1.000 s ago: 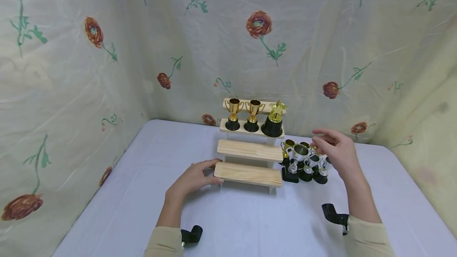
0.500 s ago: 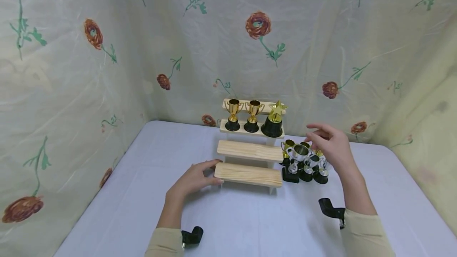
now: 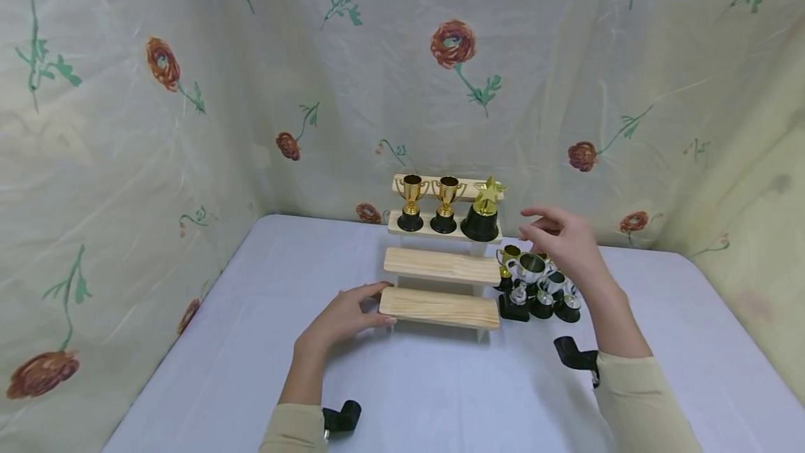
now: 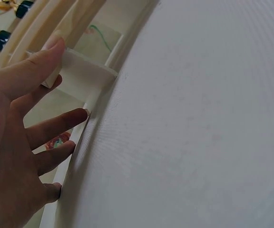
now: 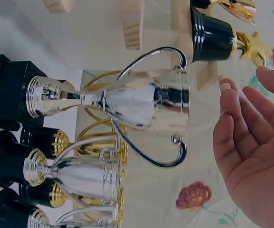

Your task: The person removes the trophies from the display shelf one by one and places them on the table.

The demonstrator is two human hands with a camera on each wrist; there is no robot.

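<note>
A tiered wooden display stand (image 3: 440,307) stands on the table. My left hand (image 3: 342,317) pinches the left end of its lowest step, thumb on top; the left wrist view shows the other fingers (image 4: 56,130) spread below. Two gold cup trophies (image 3: 411,194) and a gold star trophy (image 3: 483,210) sit on the second step from the top. To the stand's right cluster several trophies, silver ones in front and gold ones behind, among them a large silver cup (image 5: 141,99) on a square black base. My right hand (image 3: 562,240) hovers over this cluster with nothing in it, fingers loosely bent.
A white cloth covers the table (image 3: 402,397). Flower-printed curtains (image 3: 352,61) hang behind and along both sides. The two lower steps of the stand (image 3: 449,265) carry no trophies. Each wrist wears a black camera mount (image 3: 575,354).
My right hand has moved left and slightly up and away over the trophy cluster, towards the stand. The left hand has stayed on the lowest step.
</note>
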